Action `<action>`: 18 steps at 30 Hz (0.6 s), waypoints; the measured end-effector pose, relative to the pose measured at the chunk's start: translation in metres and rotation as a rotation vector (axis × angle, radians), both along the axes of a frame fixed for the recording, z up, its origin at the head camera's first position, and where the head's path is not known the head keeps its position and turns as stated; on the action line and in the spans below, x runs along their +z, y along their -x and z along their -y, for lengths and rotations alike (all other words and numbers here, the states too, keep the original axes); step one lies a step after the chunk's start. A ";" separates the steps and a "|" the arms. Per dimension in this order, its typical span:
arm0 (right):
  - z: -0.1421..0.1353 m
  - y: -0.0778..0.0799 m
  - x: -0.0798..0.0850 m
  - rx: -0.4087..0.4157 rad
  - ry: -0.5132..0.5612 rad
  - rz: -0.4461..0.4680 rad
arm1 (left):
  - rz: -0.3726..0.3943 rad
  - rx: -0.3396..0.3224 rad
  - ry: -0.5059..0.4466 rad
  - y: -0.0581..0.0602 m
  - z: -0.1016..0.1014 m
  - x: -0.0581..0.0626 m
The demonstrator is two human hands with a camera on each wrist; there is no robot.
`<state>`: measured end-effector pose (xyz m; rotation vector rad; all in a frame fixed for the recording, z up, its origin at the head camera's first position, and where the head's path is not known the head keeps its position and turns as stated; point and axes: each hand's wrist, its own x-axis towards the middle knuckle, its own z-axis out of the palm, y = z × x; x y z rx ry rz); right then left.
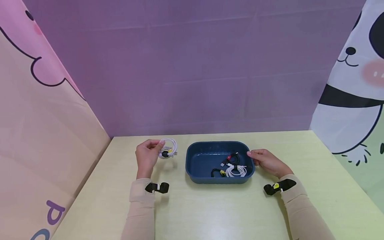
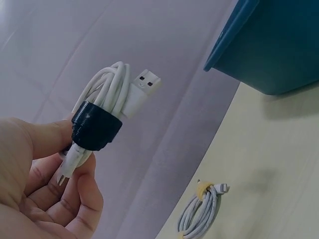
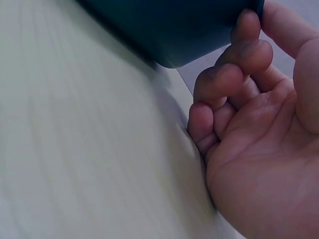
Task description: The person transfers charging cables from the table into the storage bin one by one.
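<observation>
My left hand pinches a coiled white USB cable wrapped in a black strap, held up left of the bin. Its USB-A plug sticks out beside the loops. On the table beyond lies a second coiled pale cable with yellow ties, mostly covered by the held coil in the head view. My right hand grips the right rim of a dark blue plastic bin between thumb and fingers. Inside sit a coiled white cable, a black cable with a red tie and a small black cable with a yellow tie.
The pale wooden table carries the bin near its far edge. A purple backdrop rises behind it, with printed cloth panels at the left and right. Black wrist cameras are strapped over both sleeves.
</observation>
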<state>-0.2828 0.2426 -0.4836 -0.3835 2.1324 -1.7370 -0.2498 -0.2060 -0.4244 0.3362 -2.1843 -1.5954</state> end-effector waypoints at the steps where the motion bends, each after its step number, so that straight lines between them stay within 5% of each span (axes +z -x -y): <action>1: 0.000 0.000 0.000 0.000 0.002 -0.001 | -0.005 0.004 -0.002 0.000 -0.001 0.001; 18: -0.004 -0.002 0.000 0.043 0.056 -0.027 | -0.031 -0.017 0.008 0.001 -0.017 0.004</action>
